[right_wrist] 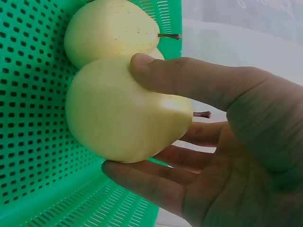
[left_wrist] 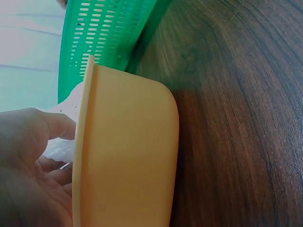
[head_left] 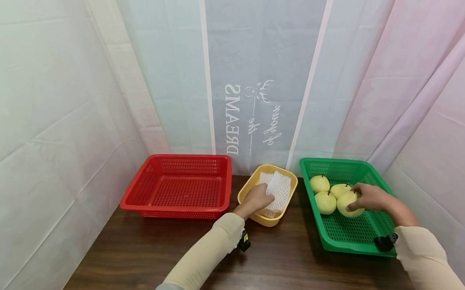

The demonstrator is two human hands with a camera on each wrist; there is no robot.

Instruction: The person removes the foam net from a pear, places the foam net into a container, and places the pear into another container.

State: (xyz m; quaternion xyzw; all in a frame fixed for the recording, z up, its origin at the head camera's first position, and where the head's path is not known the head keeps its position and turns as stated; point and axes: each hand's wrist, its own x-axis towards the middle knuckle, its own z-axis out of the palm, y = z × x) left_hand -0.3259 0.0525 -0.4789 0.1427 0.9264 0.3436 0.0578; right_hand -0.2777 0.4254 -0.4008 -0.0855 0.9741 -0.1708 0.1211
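Observation:
My right hand (head_left: 372, 197) grips a pale yellow-green pear (right_wrist: 118, 111) in the green basket (head_left: 359, 247), thumb on its upper side and fingers around the other. The pear's stem points toward the palm in the right wrist view. Several pears are in this basket, including one (head_left: 325, 203) just left of the held one. Over the small yellow basket (head_left: 269, 222), my left hand (head_left: 258, 198) reaches in and pinches a white foam net sleeve (head_left: 279, 189) between thumb and fingers. In the left wrist view, the yellow wall (left_wrist: 128, 151) hides the fingertips.
A red slotted basket (head_left: 190, 191) stands on the left of the dark wooden table (head_left: 281, 270). Behind the baskets hangs a printed curtain (head_left: 261, 54), with pale cloth (head_left: 40, 130) along both sides.

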